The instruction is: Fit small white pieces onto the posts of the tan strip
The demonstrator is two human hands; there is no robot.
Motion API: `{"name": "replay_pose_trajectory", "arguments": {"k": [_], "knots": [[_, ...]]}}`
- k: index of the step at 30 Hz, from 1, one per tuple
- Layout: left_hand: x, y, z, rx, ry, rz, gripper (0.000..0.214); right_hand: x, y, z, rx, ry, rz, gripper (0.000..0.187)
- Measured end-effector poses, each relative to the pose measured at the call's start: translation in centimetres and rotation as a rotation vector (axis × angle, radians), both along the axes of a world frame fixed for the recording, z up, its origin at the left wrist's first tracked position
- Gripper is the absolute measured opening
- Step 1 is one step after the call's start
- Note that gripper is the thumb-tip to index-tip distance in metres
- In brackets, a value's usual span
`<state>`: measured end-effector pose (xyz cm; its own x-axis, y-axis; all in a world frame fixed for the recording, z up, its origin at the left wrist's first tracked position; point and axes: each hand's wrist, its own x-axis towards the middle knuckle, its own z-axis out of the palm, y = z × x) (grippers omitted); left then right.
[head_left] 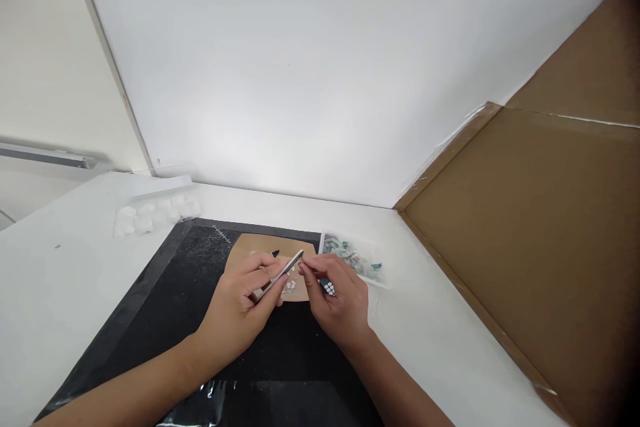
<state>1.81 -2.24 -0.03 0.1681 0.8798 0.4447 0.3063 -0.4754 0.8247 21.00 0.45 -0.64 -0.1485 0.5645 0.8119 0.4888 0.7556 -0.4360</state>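
Note:
My left hand (pixel 247 297) grips a slim, flat dark object with a pale edge (pixel 283 275), tilted up toward the right; it looks like a phone seen edge-on, but its face is hidden. Close to its upper end, the thumb and fingertips of my right hand (pixel 340 293) are pinched together. Whatever they hold is too small to make out. A dark teal piece with white rounded spots (pixel 327 287) shows under my right palm, and I cannot tell if it is held. Below both hands lies a brown board (pixel 245 247) with small white bits (pixel 291 285) and a small black item (pixel 275 253).
A black mat (pixel 150 327) covers the middle of the white table (pixel 60 280). Behind my right hand stands a clear tray (pixel 353 257) of small greenish packets. A clear compartment box (pixel 157 210) sits at the back left. Cardboard (pixel 525 233) rises on the right.

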Motion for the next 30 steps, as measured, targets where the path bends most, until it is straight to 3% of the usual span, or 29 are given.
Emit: {"name": "replay_pose_trajectory", "arguments": {"k": [7,12,20,25,30], "knots": [[0.1,0.0,-0.3,0.027,0.004,-0.021,0.030,0.0,0.1,-0.3,-0.064,-0.032,0.053,0.015],[0.2,-0.1,-0.3,-0.002,0.014,-0.034,0.023,-0.3,0.0,-0.7,-0.042,-0.098,-0.027,0.013],[0.2,0.2,-0.2,0.127,0.052,0.021,0.029,-0.9,-0.1,-1.2,0.065,-0.359,-0.150,0.020],[0.2,0.0,-0.1,0.110,0.050,0.029,0.032,-1.2,0.1,-1.0,0.031,-0.276,-0.230,0.018],[0.2,0.1,0.0,0.067,0.035,0.035,0.041,-1.3,0.0,-0.9,0.049,-0.367,-0.143,0.019]]}}
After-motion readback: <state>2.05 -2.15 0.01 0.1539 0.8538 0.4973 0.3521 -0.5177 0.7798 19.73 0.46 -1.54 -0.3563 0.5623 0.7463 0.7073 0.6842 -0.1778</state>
